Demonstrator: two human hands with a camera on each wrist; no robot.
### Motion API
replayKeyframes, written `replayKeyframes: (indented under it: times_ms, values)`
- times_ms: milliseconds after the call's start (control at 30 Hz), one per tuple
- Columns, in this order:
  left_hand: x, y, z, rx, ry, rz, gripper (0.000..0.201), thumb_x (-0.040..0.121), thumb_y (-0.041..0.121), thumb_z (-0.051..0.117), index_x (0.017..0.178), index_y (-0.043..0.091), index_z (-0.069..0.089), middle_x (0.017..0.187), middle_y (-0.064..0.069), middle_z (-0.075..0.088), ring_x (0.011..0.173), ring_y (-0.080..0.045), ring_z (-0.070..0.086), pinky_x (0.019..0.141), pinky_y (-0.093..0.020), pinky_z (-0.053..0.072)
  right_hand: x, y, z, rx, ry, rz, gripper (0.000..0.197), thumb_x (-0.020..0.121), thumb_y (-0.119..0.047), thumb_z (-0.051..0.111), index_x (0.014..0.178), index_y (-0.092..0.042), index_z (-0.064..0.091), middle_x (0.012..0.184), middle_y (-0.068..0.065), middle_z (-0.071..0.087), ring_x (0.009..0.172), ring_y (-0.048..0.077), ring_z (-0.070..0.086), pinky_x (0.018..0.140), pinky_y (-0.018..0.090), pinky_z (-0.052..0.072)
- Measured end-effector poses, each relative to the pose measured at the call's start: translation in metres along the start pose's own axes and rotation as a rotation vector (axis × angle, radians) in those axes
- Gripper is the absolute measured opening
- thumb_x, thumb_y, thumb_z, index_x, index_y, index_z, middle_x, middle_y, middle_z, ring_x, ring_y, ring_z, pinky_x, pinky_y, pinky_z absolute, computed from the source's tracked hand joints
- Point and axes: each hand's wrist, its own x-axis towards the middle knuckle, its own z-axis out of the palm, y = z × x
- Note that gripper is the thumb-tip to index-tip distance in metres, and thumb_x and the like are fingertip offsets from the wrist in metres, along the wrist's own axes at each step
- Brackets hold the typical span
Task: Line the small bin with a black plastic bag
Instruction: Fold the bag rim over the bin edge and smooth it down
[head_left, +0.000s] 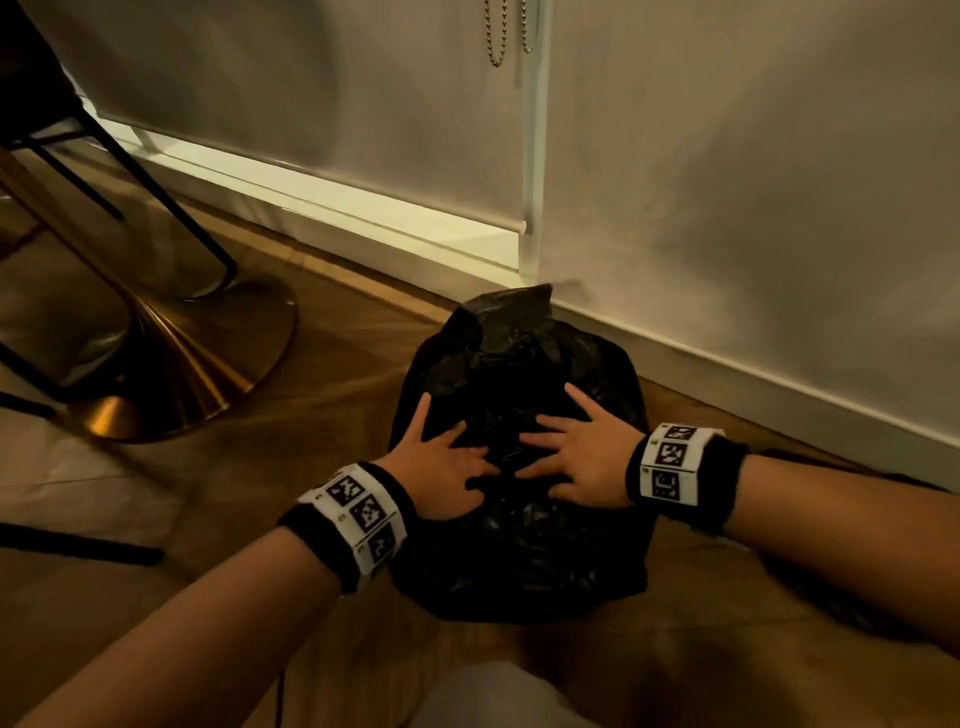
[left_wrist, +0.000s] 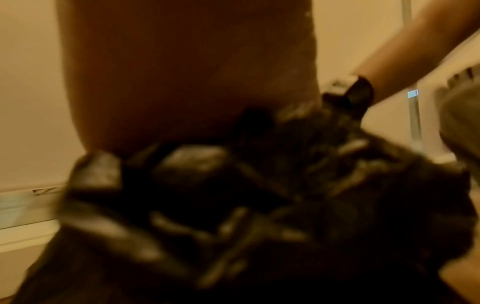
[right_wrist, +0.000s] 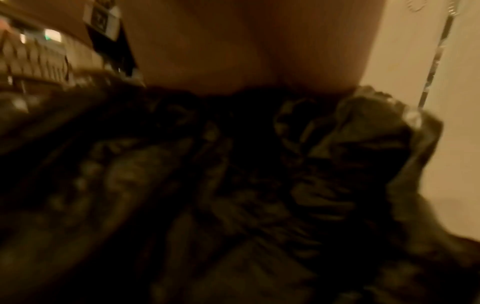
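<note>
A crumpled black plastic bag (head_left: 519, 540) covers a small bin on the wooden floor near the wall; the bin itself is hidden under the plastic. My left hand (head_left: 441, 465) lies flat on the bag's top with fingers spread, pressing down. My right hand (head_left: 582, 460) does the same just beside it, fingertips nearly meeting the left's. A loose peak of the bag (head_left: 524, 306) sticks up at the far side. Both wrist views are blurred: the black plastic bag (left_wrist: 233, 205) fills the left one under my palm, and the black plastic bag (right_wrist: 233, 185) fills the right one.
A gold round table base (head_left: 171, 374) with black chair legs (head_left: 171, 208) stands to the left. A white wall and skirting board (head_left: 779, 395) run close behind the bag. Bead chains (head_left: 498, 36) hang above. Wooden floor (head_left: 322, 364) lies between base and bag.
</note>
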Motion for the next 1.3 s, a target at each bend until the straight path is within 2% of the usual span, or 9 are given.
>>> replayKeyframes:
  times_ms: [167, 267, 367, 533, 700, 867, 967, 1067, 1300]
  values:
    - [-0.011, -0.005, 0.014, 0.168, -0.056, 0.004, 0.057, 0.101, 0.044, 0.016, 0.121, 0.027, 0.067, 0.125, 0.007, 0.064, 0.144, -0.022, 0.029, 0.105, -0.068, -0.024, 0.0, 0.006, -0.008, -0.121, -0.228, 0.07, 0.06, 0.097, -0.055, 0.018, 0.14, -0.023, 0.046, 0.147, 0.0, 0.044, 0.142, 0.023, 0.027, 0.117, 0.052, -0.011]
    - [-0.014, -0.006, 0.015, 0.041, 0.097, -0.019, 0.053, 0.101, 0.052, 0.019, 0.133, 0.035, 0.057, 0.146, 0.015, 0.048, 0.148, -0.013, 0.018, 0.105, -0.063, -0.03, 0.002, 0.013, -0.009, 0.146, -0.128, 0.095, 0.065, 0.09, -0.069, 0.02, 0.137, -0.034, 0.048, 0.144, -0.008, 0.048, 0.141, 0.016, 0.03, 0.118, 0.046, -0.01]
    - [-0.018, -0.013, 0.022, -0.019, 0.277, -0.006, 0.07, 0.087, 0.072, 0.004, 0.144, 0.048, 0.036, 0.157, 0.023, 0.025, 0.151, -0.009, 0.001, 0.106, -0.061, -0.03, -0.004, 0.019, -0.006, 0.28, -0.056, 0.072, 0.071, 0.083, -0.079, 0.017, 0.146, -0.046, 0.025, 0.156, -0.015, 0.023, 0.148, 0.012, 0.006, 0.114, 0.048, -0.021]
    - [-0.023, -0.016, 0.024, -0.002, 0.203, -0.004, 0.066, 0.091, 0.068, 0.005, 0.137, 0.047, 0.047, 0.141, 0.026, 0.05, 0.147, -0.006, 0.016, 0.108, -0.062, -0.025, -0.013, 0.025, -0.001, -0.049, -0.123, 0.157, 0.077, 0.084, -0.078, 0.01, 0.135, -0.037, 0.05, 0.15, -0.011, 0.04, 0.147, 0.014, 0.011, 0.111, 0.055, -0.022]
    - [-0.02, 0.003, 0.016, -0.142, 0.299, 0.047, 0.054, 0.099, 0.059, 0.011, 0.147, 0.047, 0.031, 0.155, 0.024, 0.028, 0.15, -0.006, 0.008, 0.107, -0.061, -0.028, -0.016, 0.005, -0.005, 0.257, 0.094, 0.024, 0.069, 0.082, -0.078, 0.01, 0.138, -0.048, 0.039, 0.144, -0.018, 0.046, 0.143, 0.002, 0.022, 0.108, 0.055, -0.027]
    - [-0.026, -0.001, 0.023, -0.111, 0.133, 0.057, 0.053, 0.104, 0.048, 0.013, 0.136, 0.036, 0.053, 0.136, 0.014, 0.058, 0.142, -0.005, 0.03, 0.107, -0.053, -0.033, -0.027, -0.007, 0.015, 0.206, -0.082, -0.112, 0.118, 0.063, -0.082, -0.024, 0.109, -0.03, 0.071, 0.108, -0.006, 0.071, 0.122, 0.009, 0.052, 0.118, 0.044, -0.01]
    - [-0.023, -0.011, 0.018, -0.062, 0.217, 0.111, 0.045, 0.102, 0.047, 0.024, 0.123, 0.038, 0.063, 0.13, 0.018, 0.061, 0.14, -0.002, 0.033, 0.102, -0.053, -0.038, -0.024, 0.003, -0.006, 0.181, 0.015, -0.126, 0.083, 0.084, -0.071, -0.005, 0.128, -0.038, 0.056, 0.135, -0.01, 0.057, 0.136, 0.011, 0.039, 0.118, 0.046, -0.004]
    - [-0.009, -0.016, -0.006, 0.128, 0.307, 0.102, 0.042, 0.1, 0.045, 0.034, 0.14, 0.044, 0.043, 0.157, 0.018, 0.029, 0.151, -0.011, -0.001, 0.105, -0.061, -0.031, 0.001, 0.013, -0.034, -0.063, 0.078, -0.099, 0.051, 0.096, -0.06, 0.017, 0.141, -0.045, 0.036, 0.159, -0.01, 0.018, 0.149, 0.016, -0.001, 0.115, 0.055, -0.011]
    - [0.035, -0.02, -0.003, 0.428, 0.099, -0.214, 0.078, 0.087, 0.074, 0.029, 0.154, 0.04, 0.009, 0.164, -0.003, -0.013, 0.146, -0.034, -0.026, 0.1, -0.071, -0.028, 0.051, 0.032, -0.02, -0.493, -0.011, 0.102, 0.081, 0.079, -0.077, 0.037, 0.149, -0.042, 0.012, 0.158, 0.005, -0.023, 0.141, 0.029, -0.031, 0.101, 0.066, -0.023]
